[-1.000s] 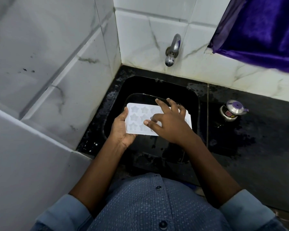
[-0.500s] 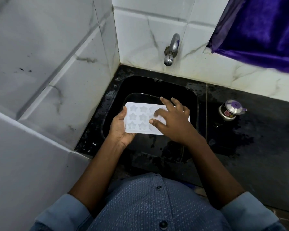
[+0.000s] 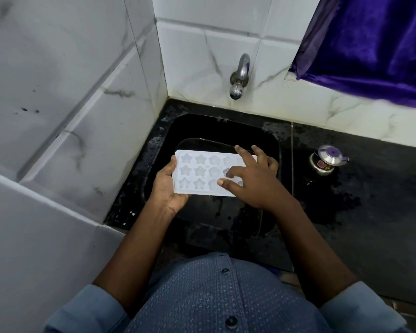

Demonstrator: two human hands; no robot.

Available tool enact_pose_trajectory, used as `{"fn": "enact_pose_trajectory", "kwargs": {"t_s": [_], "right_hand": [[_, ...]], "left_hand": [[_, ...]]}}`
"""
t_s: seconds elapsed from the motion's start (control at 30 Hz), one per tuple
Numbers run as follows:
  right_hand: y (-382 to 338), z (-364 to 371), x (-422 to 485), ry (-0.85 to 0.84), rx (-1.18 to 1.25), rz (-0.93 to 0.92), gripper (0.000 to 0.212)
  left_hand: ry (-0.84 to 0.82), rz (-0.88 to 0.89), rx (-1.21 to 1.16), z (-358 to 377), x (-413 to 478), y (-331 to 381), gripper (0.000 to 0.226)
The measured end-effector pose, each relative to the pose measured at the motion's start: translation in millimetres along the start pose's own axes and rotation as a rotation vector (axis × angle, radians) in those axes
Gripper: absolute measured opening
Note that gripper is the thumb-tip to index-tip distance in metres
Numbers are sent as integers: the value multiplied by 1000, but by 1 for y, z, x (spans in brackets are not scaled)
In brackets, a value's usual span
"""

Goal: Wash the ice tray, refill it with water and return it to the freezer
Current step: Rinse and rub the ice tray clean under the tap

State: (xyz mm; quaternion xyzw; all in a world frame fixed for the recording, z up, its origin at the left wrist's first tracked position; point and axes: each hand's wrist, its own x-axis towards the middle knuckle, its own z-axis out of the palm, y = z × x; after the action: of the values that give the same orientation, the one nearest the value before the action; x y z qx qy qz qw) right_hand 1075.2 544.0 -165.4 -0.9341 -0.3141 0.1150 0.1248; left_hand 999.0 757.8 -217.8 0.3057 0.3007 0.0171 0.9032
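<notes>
A white ice tray (image 3: pixel 198 173) with star-shaped and flower-shaped cups is held level over the black sink (image 3: pixel 168 138). My left hand (image 3: pixel 166 186) grips its left short edge, thumb on top and palm underneath. My right hand (image 3: pixel 252 179) lies over the tray's right half with its fingers spread, the index fingertip pressed into one cup. The tray's right end is hidden under that hand. The steel tap (image 3: pixel 238 79) sticks out of the tiled wall above the sink, and no water runs from it.
White marble-look tiles close in the sink at the left and back. A small steel pot (image 3: pixel 326 161) with a purple-knobbed lid stands on the wet black counter (image 3: pixel 370 212) to the right. A purple cloth (image 3: pixel 370 44) hangs at the upper right.
My right hand has shifted slightly across the tray's right half, its fingers rubbing from cup to cup. The left hand keeps the same grip, and the tray stays over the sink.
</notes>
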Motion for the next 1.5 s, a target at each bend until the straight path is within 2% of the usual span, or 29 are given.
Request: {"fn": "enact_pose_trajectory", "kwargs": {"t_s": [1.5], "right_hand": [[-6, 5, 5, 9, 10, 16, 61]], "left_hand": [[26, -6, 9, 5, 1, 1, 54]]}}
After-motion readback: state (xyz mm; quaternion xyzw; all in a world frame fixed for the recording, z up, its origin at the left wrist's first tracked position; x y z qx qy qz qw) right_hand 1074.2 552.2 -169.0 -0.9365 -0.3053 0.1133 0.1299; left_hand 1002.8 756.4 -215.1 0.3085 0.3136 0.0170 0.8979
